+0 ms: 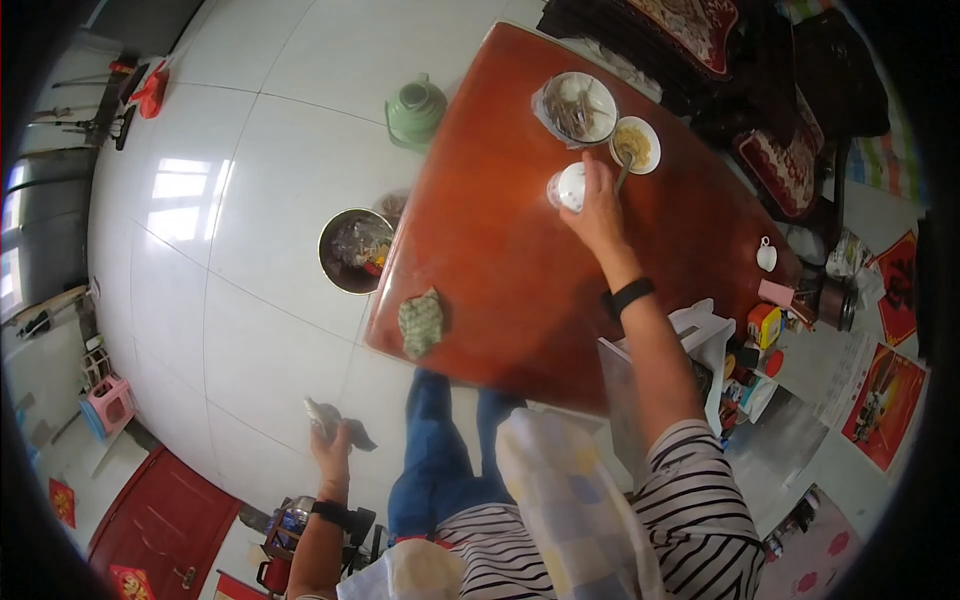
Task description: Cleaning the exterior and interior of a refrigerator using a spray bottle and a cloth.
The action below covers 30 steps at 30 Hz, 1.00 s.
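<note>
Over the wooden table, my right hand (602, 217) grips a small white patterned cup or bowl (572, 187). Just beyond it stands a white bowl of yellowish food (634, 142), a spoon (624, 171) leaning out over its rim. A larger bowl partly covered with plastic wrap (577, 109) sits beside that one. Low on the left, away from the table, my left hand (330, 450) holds a grey crumpled item, apparently a cloth (328, 420). A folded green checked cloth (421, 324) lies on the near left corner of the red-brown tabletop (495, 247).
A bin with waste (356, 251) and a green thermos flask (418, 112) stand on the floor along the table's left edge. At right are a white plastic holder (694, 326), a small white cup (766, 255) and several jars. Dark cushioned seating (780, 161) borders the far side.
</note>
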### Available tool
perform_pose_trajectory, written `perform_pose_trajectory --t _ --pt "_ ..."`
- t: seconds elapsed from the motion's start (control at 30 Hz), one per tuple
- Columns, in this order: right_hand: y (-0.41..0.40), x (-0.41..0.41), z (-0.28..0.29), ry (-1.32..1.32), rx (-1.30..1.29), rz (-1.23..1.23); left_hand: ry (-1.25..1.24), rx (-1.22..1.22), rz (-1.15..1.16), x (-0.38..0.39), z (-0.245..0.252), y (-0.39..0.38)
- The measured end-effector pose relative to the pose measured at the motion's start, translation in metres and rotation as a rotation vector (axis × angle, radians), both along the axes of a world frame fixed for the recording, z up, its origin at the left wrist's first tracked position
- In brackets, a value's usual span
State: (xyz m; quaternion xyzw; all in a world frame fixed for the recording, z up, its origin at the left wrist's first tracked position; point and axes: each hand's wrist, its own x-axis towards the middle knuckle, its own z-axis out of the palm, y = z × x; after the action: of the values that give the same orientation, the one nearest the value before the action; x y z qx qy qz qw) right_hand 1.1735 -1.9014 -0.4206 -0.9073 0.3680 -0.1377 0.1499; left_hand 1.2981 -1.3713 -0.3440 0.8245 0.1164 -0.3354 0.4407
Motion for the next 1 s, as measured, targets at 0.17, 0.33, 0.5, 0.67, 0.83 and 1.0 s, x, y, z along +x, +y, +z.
perform_pose_trajectory --t 0.17,0.33,0.5,0.67,0.83,1.0 --pt "-0.038 -0.002 -0.004 0.075 -0.069 -0.003 0.015 -0.013 0.012 -0.002 0.003 -0.008" --pt "-0.063 -0.006 -0.003 0.107 -0.087 0.009 -0.098 -0.042 -0.062 -0.004 -0.017 0.006" --pt "-0.052 0.000 0.018 0.109 -0.223 0.023 -0.049 -0.062 -0.036 -0.002 -0.006 -0.018" --pt "0.044 0.019 0.058 -0.116 0.014 0.101 0.090 -0.269 -0.089 0.008 0.014 -0.074" --pt "0.192 0.019 0.087 -0.281 0.883 0.363 0.314 -0.414 -0.182 0.014 0.032 -0.124" --pt "0.257 0.022 0.118 -0.273 1.248 0.237 0.216 -0.567 -0.304 0.001 0.008 -0.132"
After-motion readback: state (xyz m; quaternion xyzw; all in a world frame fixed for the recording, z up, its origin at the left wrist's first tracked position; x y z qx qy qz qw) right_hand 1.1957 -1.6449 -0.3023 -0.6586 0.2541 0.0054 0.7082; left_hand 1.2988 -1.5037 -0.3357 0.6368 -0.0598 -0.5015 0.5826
